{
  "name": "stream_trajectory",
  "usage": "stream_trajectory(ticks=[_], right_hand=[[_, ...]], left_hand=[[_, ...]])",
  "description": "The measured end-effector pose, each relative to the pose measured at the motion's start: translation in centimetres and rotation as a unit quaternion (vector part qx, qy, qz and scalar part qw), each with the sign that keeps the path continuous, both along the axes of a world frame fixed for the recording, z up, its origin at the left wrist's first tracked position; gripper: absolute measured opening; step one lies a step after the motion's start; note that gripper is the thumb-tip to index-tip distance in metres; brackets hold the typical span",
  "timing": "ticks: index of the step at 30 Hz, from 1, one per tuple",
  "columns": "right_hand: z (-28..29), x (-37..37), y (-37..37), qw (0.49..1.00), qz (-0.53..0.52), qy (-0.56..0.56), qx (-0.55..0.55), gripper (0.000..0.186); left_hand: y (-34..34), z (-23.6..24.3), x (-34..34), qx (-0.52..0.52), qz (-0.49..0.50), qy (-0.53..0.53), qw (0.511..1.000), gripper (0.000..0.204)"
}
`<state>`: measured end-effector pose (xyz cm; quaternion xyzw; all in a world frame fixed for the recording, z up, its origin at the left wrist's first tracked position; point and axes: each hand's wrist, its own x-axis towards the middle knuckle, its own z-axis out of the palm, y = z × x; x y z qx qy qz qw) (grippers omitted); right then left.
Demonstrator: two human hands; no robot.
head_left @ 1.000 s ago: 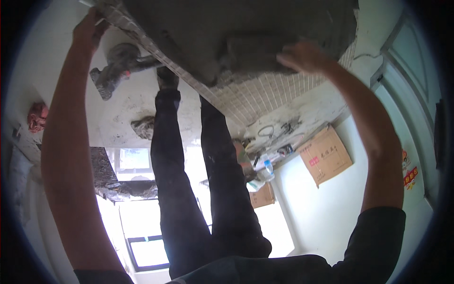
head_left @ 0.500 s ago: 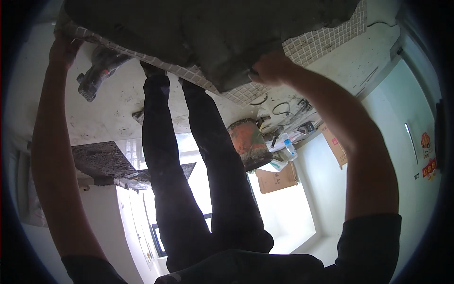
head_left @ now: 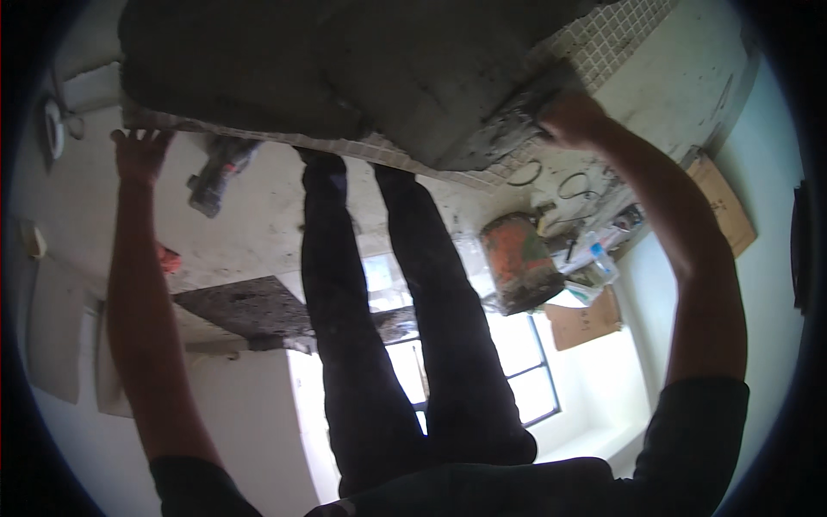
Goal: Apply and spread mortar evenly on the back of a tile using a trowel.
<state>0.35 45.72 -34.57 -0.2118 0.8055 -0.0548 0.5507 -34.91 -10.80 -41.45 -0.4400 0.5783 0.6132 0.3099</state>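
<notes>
pale stained floor beyond; grid-backed panel across top of frame, mostly under grey mortar. right hand, upper right, closed around trowel, laid against mortar, likely for even pressure. left hand, upper left, open, fingers at panel edge, perhaps steadying it.

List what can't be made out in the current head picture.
Head view, panel: far edge cut off by the picture's top.
Head view, flat tool: grip hidden behind the right hand.
Head view, feet beyond the trouser legs: largely hidden by the panel.
Head view, bottle: contents too small to tell.
</notes>
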Motion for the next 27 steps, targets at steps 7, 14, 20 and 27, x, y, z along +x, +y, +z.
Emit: stream_trajectory(ticks=[7, 14, 20, 27], right_hand=[[7.9, -2.8, 1.4, 0.94, -0.328, 0.089, 0.04, 0.037], [3.4, -13.8, -3.0, 0.844, -0.506, 0.173, -0.044, 0.044], [0.5, -25.8, -8.1, 0.896, -0.434, 0.073, -0.053, 0.047], [-1.7, -17.0, -14.0, 0.984, -0.132, -0.08, -0.089, 0.046]], left_hand=[[-1.9, 1.6, -2.0, -0.047, -0.058, 0.009, 0.997, 0.081], [-0.5, 2.4, -2.8, -0.051, -0.116, -0.011, 0.992, 0.077], [-1.8, 3.2, -3.6, -0.009, -0.116, -0.018, 0.993, 0.072], [-1.6, 4.9, -3.6, -0.046, -0.115, -0.022, 0.992, 0.082]])
